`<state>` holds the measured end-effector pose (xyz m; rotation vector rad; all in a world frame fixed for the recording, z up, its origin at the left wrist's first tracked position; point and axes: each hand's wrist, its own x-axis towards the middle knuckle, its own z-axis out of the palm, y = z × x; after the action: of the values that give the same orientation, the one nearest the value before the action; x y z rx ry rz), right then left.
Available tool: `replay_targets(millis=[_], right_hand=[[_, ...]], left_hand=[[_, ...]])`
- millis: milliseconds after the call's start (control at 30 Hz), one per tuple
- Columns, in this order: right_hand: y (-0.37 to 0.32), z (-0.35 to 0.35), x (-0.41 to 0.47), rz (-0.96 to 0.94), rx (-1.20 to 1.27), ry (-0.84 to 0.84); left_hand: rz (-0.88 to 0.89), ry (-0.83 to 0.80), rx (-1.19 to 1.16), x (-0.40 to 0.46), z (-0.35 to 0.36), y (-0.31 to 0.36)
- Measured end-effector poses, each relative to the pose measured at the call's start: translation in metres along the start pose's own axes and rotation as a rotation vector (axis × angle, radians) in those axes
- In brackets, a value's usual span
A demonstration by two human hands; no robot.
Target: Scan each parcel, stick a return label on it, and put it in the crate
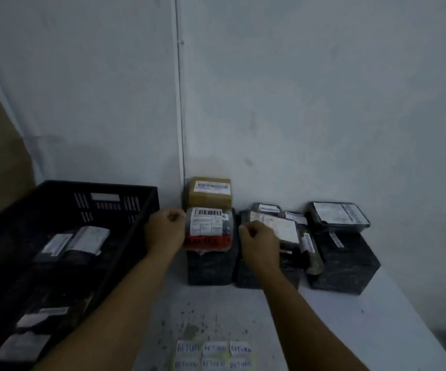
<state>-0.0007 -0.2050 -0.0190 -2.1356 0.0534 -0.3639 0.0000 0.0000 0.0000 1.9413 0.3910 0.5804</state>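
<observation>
- Pale wall (296, 103) behind parcel stacks.
- Left hand (166, 228) and right hand (259, 241) flanking red-taped parcel (208, 228); fingers curled, actual clamp unclear.
- Lift level, barcode up.

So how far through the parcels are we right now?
Several parcels already lie in the black crate. Both hands, left and right, are at the sides of the parcel with the red strip atop the nearest stack. Left: the yellow parcel, the stacks to the right, and six return labels.
</observation>
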Motion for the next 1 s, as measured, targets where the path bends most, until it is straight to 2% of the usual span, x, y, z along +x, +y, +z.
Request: replay_targets(millis=[67, 133, 233, 400, 533, 633, 733, 833, 1000], right_hand=[[0.009, 0.02, -0.002, 0.12, 0.031, -0.084], [0.02, 0.04, -0.003, 0.16, 0.073, -0.17], [0.026, 0.057, 0.001, 0.175, 0.192, -0.191], [0.029, 0.073, 0.008, 0.184, 0.288, -0.178], [0.029, 0.069, 0.004, 0.258, 0.346, -0.087], [0.036, 0.056, -0.013, 0.288, 0.435, -0.049], [0.046, 0.04, -0.038, 0.284, 0.445, -0.018], [0.064, 0.03, -0.075, 0.263, 0.407, -0.009], [0.105, 0.034, -0.132, 0.342, 0.337, -0.076]], left_hand=[[-0.136, -0.035, 0.066, -0.004, 0.012, -0.017], [-0.217, -0.092, 0.123, -0.004, 0.026, -0.038], [-0.248, -0.181, 0.125, 0.006, 0.038, -0.05], [-0.228, -0.188, 0.081, 0.014, 0.049, -0.056], [-0.156, -0.161, 0.051, 0.003, 0.042, -0.055], [-0.103, -0.158, -0.063, -0.023, 0.035, -0.057], [-0.122, -0.137, -0.168, -0.054, 0.024, -0.063], [-0.203, -0.175, -0.141, -0.082, 0.019, -0.083], [-0.434, -0.387, -0.246, -0.126, 0.027, -0.127]])
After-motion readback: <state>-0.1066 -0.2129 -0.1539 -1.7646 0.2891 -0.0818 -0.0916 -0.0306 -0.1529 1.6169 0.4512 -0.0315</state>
